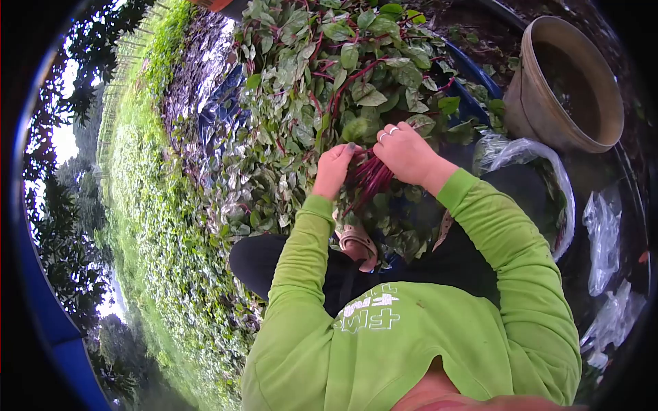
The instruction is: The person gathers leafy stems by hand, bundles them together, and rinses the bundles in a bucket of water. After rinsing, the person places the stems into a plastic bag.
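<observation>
A bunch of dark red stems [372, 177], cut from leafy greens, is gathered in front of my body. My right hand [410, 154], with rings on a finger, is closed around the bunch from the right. On its left side, my left hand [334, 168] is in a pinch, thumb and fingertips together against the stems. What exactly those fingertips hold is too small to make out. Just beyond both hands lies a big heap of red-stemmed leafy greens [370, 65], likely Malabar spinach, with leaves spread around the stems.
A large brown bucket [521, 103] stands at the upper right. Below it, a clear plastic bag [565, 198] has leaves inside, and crumpled plastic bags [603, 236] lie further right. A pink clog [358, 246] shows under the stems. Blue sheeting [223, 103] lies at the heap's left.
</observation>
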